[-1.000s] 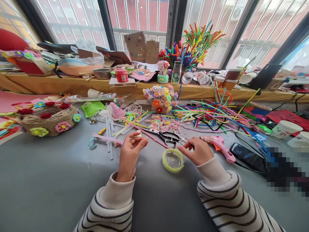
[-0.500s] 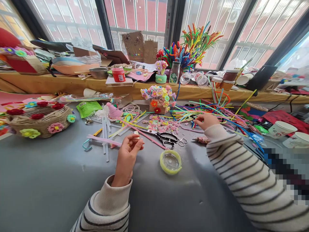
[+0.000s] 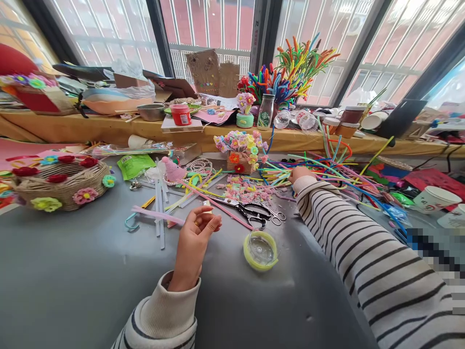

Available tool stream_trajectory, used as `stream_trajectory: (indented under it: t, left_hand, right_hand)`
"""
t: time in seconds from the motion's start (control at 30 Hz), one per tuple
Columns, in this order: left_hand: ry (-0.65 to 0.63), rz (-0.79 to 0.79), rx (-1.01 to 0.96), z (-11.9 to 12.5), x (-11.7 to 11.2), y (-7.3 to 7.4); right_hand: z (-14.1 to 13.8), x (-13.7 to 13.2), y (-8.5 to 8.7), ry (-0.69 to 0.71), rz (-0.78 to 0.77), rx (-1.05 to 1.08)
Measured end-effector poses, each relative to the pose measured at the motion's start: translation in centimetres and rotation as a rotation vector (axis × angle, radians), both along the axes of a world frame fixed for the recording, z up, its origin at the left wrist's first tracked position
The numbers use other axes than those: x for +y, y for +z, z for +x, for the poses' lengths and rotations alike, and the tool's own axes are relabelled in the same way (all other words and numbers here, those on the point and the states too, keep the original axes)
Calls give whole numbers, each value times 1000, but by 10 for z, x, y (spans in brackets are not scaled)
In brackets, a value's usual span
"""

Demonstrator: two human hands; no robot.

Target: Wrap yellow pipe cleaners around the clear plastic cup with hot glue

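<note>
My left hand (image 3: 196, 235) is raised over the middle of the grey table, fingers curled toward the thumb; whatever lies between the tips is too small or hidden to name. A small pale piece (image 3: 207, 205) shows just behind its fingers. On its left is a pale pink strip (image 3: 156, 213), lying over clear glue sticks (image 3: 162, 225). My right hand (image 3: 301, 173) reaches into the heap of coloured pipe cleaners (image 3: 279, 169); its fingers are mostly hidden. Nearer me stands a clear round cup with a yellow-green band (image 3: 260, 264) around it.
Black-handled scissors (image 3: 254, 213) and small metal scissors (image 3: 279, 218) lie between the hands. Behind them are pastel scraps (image 3: 247, 189) and a flower-filled box (image 3: 240, 160). A woven basket (image 3: 72, 189) sits left; paper cups (image 3: 436, 198) stand right. A cluttered ledge (image 3: 218, 135) runs behind.
My right hand has moved forward and slightly left, deeper into the pipe cleaners, and its arm has straightened. My left hand stays nearly in place. The view has shifted slightly.
</note>
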State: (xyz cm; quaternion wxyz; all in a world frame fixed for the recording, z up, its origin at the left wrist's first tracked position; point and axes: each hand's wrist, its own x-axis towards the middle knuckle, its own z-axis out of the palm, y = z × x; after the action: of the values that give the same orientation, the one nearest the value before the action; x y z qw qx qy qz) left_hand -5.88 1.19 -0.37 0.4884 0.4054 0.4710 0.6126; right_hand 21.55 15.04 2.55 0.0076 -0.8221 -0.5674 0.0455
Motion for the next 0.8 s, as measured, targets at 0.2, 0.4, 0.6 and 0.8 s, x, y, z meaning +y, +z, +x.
stream_trajectory:
  t: [0.2,0.4,0.6,0.8]
  left_hand:
    - [-28,-23,-24,-1,0,0]
    - [-10,-27,-36,3,-2,1]
    - [-7,-36,-48,5,-3,3]
    - [-11,-37,-21,4,-3,2]
  right_hand:
    - [-1,3,9,49,109,76]
    - [-1,3,10,101,236,276]
    - [-2,6,2,160,307,560]
    - [-18,4,6,213,337,803]
